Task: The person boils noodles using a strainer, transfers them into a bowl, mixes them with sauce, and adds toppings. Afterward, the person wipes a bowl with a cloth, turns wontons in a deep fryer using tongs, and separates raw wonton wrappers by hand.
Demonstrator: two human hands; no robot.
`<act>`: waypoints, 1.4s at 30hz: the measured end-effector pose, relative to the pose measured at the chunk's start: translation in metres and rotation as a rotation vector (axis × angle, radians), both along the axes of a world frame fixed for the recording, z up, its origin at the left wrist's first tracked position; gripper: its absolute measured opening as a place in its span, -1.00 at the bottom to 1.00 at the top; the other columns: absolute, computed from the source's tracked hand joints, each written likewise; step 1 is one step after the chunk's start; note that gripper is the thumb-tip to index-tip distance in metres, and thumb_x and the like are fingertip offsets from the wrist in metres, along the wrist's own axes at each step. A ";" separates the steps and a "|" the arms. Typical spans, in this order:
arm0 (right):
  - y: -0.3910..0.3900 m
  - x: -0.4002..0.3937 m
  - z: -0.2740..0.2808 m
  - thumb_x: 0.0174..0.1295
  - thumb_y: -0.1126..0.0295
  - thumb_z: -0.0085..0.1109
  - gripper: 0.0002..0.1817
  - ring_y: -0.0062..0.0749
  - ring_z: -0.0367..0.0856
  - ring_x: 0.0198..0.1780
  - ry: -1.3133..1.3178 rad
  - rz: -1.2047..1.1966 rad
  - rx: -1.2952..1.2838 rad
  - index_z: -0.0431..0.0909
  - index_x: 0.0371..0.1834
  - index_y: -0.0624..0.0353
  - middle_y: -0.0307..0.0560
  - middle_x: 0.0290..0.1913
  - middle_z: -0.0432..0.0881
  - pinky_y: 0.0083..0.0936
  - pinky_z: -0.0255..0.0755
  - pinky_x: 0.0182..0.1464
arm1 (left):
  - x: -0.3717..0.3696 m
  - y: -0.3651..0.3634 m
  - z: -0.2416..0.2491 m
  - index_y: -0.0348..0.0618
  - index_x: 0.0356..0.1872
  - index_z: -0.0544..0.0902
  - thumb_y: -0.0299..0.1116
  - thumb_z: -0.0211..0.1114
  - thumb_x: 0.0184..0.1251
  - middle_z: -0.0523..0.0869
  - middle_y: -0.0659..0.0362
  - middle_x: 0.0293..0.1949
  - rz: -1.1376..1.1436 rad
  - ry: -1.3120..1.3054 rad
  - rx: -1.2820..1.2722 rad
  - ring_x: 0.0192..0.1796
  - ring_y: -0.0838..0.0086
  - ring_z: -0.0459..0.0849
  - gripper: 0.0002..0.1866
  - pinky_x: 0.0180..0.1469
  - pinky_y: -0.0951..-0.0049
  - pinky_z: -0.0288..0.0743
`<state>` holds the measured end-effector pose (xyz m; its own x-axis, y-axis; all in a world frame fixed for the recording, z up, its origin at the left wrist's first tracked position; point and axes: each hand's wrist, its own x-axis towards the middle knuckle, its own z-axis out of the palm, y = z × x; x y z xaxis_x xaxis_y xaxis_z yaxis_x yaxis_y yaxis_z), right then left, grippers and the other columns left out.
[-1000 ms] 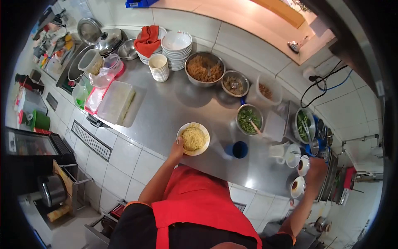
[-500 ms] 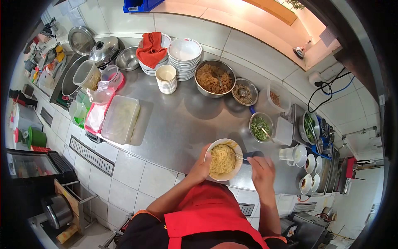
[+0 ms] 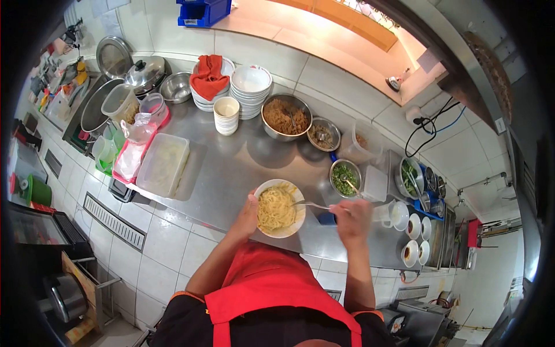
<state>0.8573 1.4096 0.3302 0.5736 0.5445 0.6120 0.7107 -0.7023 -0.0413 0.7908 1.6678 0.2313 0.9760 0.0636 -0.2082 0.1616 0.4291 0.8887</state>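
Left hand (image 3: 247, 216) grips rim of noodle bowl (image 3: 280, 208); right hand (image 3: 351, 220) closed on spoon (image 3: 312, 204), tip over noodles, blue cup (image 3: 327, 218) just beside

Single head view, steeply down, wide fisheye, counter (image 3: 243, 162) near below.

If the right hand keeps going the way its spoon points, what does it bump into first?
Probably the noodles in the bowl: the right hand aims its spoon leftward at them. Depth is hard to judge.
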 end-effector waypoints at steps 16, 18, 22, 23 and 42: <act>0.009 -0.015 0.028 0.09 0.39 0.32 -0.98 -0.32 0.51 -0.13 0.217 0.037 0.202 0.69 -0.41 0.00 -0.34 -0.29 0.62 -0.37 0.32 -0.01 | 0.007 -0.006 0.039 -0.19 0.41 0.23 0.34 -0.46 0.46 0.49 0.09 0.24 -0.137 -0.101 -0.235 0.27 0.37 0.49 -0.16 0.39 0.30 0.31; -0.002 -0.016 0.050 0.07 0.41 0.28 -0.94 -0.35 0.49 -0.11 0.032 0.039 -0.034 0.68 -0.41 -0.06 -0.40 -0.28 0.61 -0.35 0.30 0.00 | 0.008 -0.002 0.038 -0.20 0.40 0.23 0.34 -0.46 0.46 0.47 0.08 0.25 -0.125 -0.073 -0.177 0.29 0.38 0.46 -0.16 0.39 0.31 0.30; -0.003 -0.005 0.059 0.07 0.42 0.22 -0.90 -0.36 0.48 -0.09 -0.048 -0.063 -0.073 0.68 -0.41 -0.10 -0.42 -0.26 0.61 -0.31 0.29 -0.01 | 0.011 -0.008 0.033 -0.22 0.40 0.22 0.33 -0.45 0.48 0.44 0.06 0.28 -0.058 -0.139 0.070 0.33 0.39 0.41 -0.16 0.39 0.34 0.28; 0.001 -0.001 0.050 0.08 0.42 0.20 -0.90 -0.36 0.48 -0.09 -0.020 -0.066 -0.050 0.68 -0.40 -0.09 -0.41 -0.26 0.61 -0.30 0.29 -0.01 | 0.011 -0.012 0.030 -0.22 0.40 0.21 0.33 -0.45 0.48 0.43 0.06 0.28 -0.076 -0.149 0.105 0.34 0.40 0.40 -0.17 0.39 0.34 0.27; 0.004 0.010 0.020 0.01 0.40 0.34 -0.93 -0.32 0.50 -0.16 0.169 0.056 0.080 0.69 -0.43 -0.06 -0.36 -0.30 0.64 -0.33 0.28 -0.05 | 0.019 -0.020 0.036 -0.25 0.40 0.21 0.30 -0.41 0.50 0.45 0.05 0.27 -0.139 -0.194 0.147 0.33 0.41 0.41 -0.19 0.39 0.35 0.26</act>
<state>0.8670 1.4134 0.3507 0.6423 0.5315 0.5522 0.7264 -0.6519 -0.2176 0.8096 1.6477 0.2677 0.9982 -0.0585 -0.0152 0.0309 0.2787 0.9599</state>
